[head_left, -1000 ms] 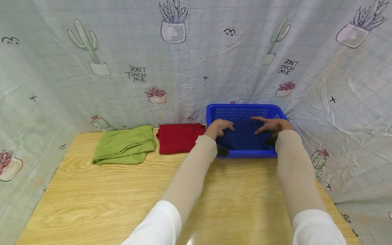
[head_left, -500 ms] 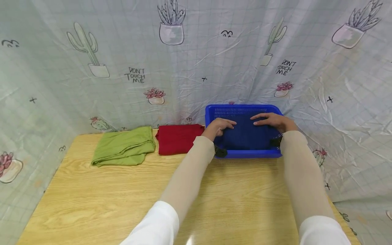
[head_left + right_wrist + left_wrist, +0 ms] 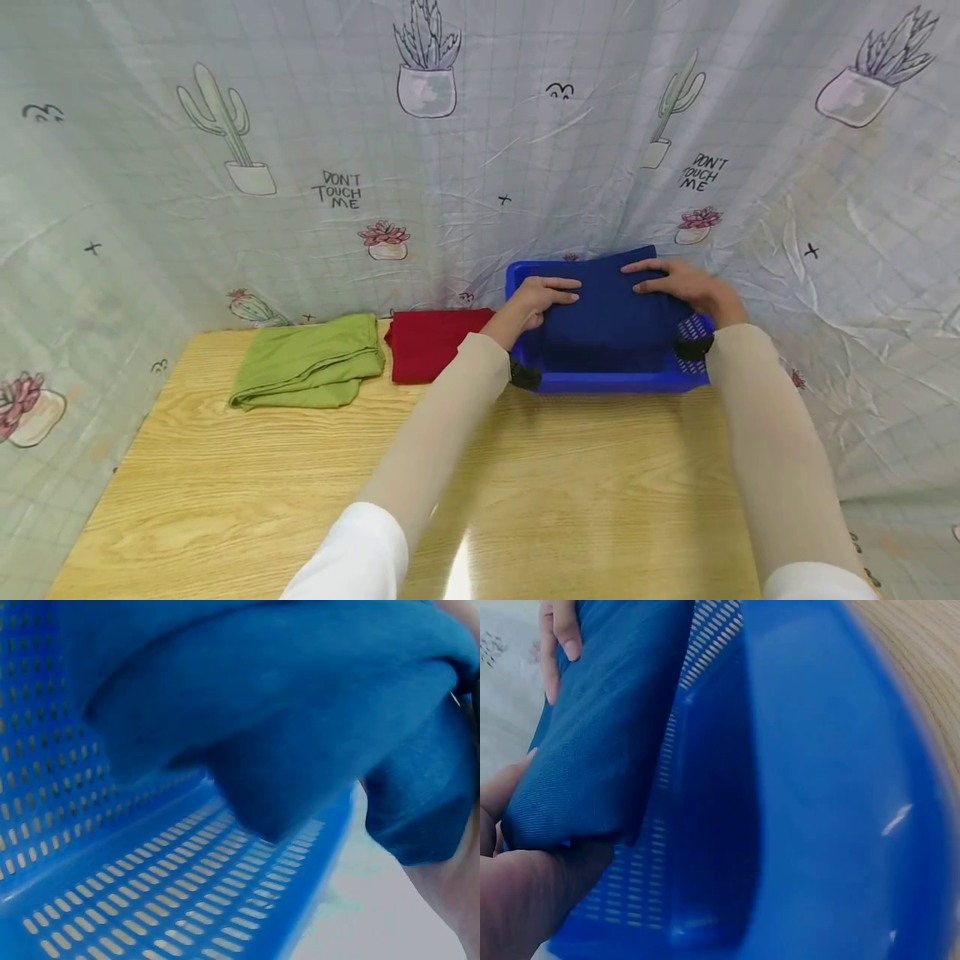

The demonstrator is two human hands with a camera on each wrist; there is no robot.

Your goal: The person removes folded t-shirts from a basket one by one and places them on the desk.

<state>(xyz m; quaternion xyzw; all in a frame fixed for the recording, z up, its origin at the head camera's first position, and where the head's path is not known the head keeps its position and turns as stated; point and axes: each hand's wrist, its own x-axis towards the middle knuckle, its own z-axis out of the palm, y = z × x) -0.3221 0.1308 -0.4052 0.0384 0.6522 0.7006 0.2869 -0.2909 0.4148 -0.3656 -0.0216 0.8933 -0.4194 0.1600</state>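
A folded dark blue cloth (image 3: pixel 603 325) lies tilted in the blue plastic basket (image 3: pixel 600 383), its far edge standing over the back rim. My left hand (image 3: pixel 534 300) grips the cloth's left side, fingers on top; in the left wrist view the thumb side of the left hand (image 3: pixel 525 892) goes in under the folded edge. On the opposite side my right hand (image 3: pixel 684 283) holds the cloth, fingers spread over its upper face. The right wrist view has loose folds of the cloth (image 3: pixel 285 735) hanging above the slotted basket wall (image 3: pixel 172 900), with most of the right hand hidden.
Left of the basket a folded red cloth (image 3: pixel 435 342) lies on the wooden table (image 3: pixel 300 483), partly behind the left forearm. Farther left is a folded green cloth (image 3: pixel 307 362). A cactus-print curtain (image 3: pixel 480 150) hangs right behind the table's back edge.
The dark blue cloth has come up from low in the basket, its far edge now above the back rim. My right hand has shifted right and up; the left has risen slightly.
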